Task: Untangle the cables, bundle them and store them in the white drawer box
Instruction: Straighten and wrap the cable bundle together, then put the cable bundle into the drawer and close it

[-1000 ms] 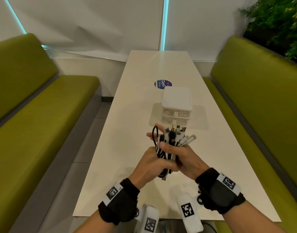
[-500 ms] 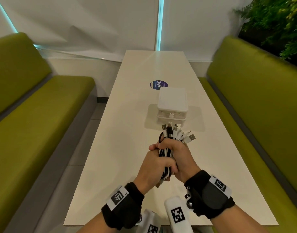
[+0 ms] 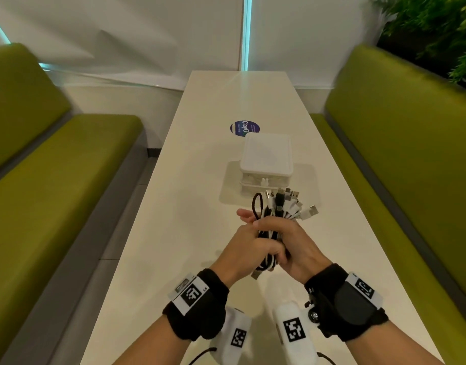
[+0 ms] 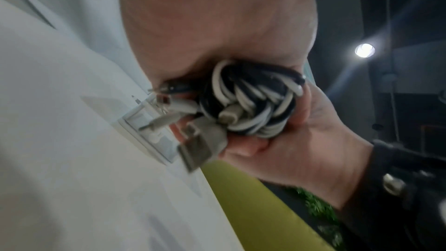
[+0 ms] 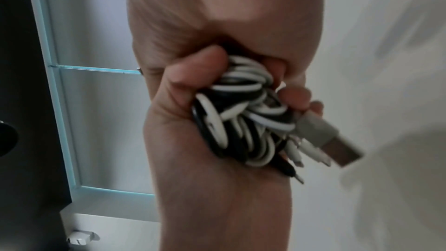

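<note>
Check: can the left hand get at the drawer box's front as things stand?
Probably not yet: the left hand and right hand both grip the cable bundle, though the white drawer box sits unobstructed ahead.

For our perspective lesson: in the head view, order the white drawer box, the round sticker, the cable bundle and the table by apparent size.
1. table
2. white drawer box and cable bundle: alike; the bundle is nearer and partly hidden by hands, so unranked
3. round sticker, partly hidden behind the box

Black and white cables (image 3: 275, 219), a white drawer box (image 3: 266, 159), a cream table (image 3: 189, 233), olive-green benches (image 3: 400, 143).
</note>
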Motion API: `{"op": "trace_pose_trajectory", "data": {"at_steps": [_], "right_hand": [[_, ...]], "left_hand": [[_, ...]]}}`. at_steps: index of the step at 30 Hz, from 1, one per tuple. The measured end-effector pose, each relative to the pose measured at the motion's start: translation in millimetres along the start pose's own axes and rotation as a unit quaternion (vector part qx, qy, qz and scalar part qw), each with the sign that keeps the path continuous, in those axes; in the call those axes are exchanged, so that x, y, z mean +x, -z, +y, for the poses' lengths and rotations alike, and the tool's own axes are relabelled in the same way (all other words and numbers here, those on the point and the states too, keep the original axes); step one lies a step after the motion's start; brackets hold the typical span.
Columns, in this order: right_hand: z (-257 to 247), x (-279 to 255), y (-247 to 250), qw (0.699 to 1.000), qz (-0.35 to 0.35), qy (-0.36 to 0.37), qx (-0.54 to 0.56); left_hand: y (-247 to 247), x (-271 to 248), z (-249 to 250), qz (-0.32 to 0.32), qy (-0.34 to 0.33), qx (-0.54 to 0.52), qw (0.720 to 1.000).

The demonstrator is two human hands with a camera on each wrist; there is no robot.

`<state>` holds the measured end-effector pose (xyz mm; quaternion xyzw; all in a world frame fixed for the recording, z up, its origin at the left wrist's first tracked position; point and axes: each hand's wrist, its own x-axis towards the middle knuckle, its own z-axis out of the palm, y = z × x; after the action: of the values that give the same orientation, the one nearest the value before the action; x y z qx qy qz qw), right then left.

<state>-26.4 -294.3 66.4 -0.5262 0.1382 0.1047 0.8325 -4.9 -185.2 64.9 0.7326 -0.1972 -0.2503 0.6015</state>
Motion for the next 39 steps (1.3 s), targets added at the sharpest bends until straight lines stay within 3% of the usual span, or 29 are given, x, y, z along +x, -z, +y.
{"op": "trace_pose_trajectory", "data": {"at_steps": [6, 12, 14, 18, 21, 29, 39], "right_hand": [[-10, 30, 17, 0.995, 0.079, 0.033, -0.057], [-13, 59, 44, 0.985, 0.169, 0.042, -0.021], [-16, 64, 59, 0.978, 0.204, 0.048, -0.012], [-22, 73, 80, 0.957, 0.281, 0.073, -0.029], [-22, 83, 88, 0.944, 0.310, 0.091, -0.069], [-13, 90, 84, 0.965, 0.226, 0.035, -0.131], [37, 3, 50, 0.968, 0.196, 0.027, -0.155]], "left_hand": [[6, 51, -10, -0.065, 0.045, 0.091, 0.993], [26, 66, -23, -0.081, 0.113, 0.152, 0.979], [42, 67, -29, -0.030, 0.117, 0.147, 0.982], [58, 86, -44, 0.148, 0.110, 0.101, 0.978], [54, 105, -52, 0.156, 0.121, 0.048, 0.979], [44, 108, -53, 0.121, 0.061, 0.024, 0.990], [22, -19, -69, 0.118, 0.074, 0.037, 0.990]]}}
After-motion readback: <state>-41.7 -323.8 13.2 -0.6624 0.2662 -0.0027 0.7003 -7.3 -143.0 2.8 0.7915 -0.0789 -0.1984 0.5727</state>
